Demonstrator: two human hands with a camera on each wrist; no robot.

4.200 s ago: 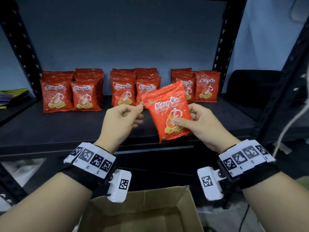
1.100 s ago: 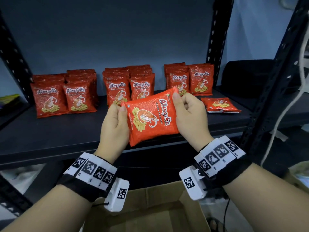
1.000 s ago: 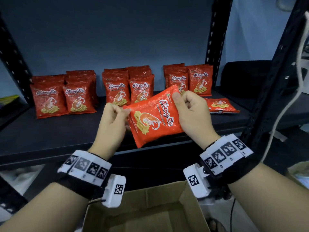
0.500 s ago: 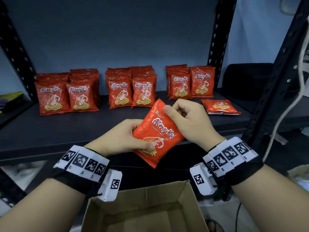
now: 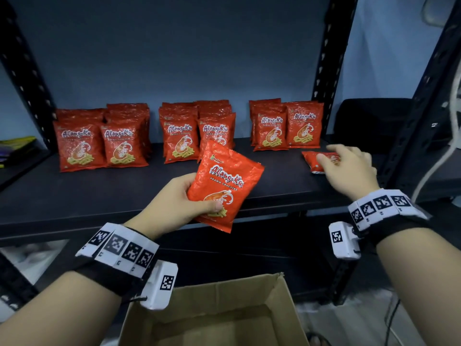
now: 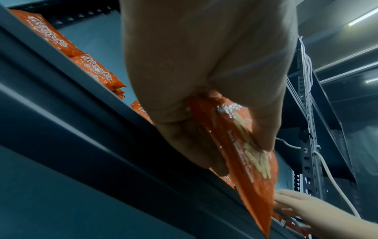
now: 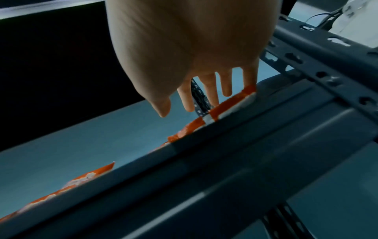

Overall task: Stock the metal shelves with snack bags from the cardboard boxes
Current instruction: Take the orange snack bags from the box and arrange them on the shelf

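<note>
My left hand (image 5: 197,198) grips a red prawn-cracker bag (image 5: 224,181) by its lower left edge and holds it upright in front of the dark metal shelf (image 5: 99,193). The left wrist view shows the same bag (image 6: 247,155) pinched between thumb and fingers. My right hand (image 5: 334,158) hovers with spread, straight fingers (image 7: 210,92) over a bag lying flat (image 5: 311,159) at the shelf's right end; whether it touches the flat bag (image 7: 231,103) I cannot tell. Three groups of standing bags (image 5: 179,136) line the back of the shelf.
An open cardboard box (image 5: 214,313) sits below my wrists and appears empty. Black perforated uprights (image 5: 324,71) frame the shelf. A black object (image 5: 369,121) sits past the right upright, white cables (image 5: 444,156) hang at far right, and yellow packets (image 5: 17,143) lie on the left shelf.
My right hand has let go of the held bag and moved right over the flat bag. The left hand now holds the bag alone, turned upright.
</note>
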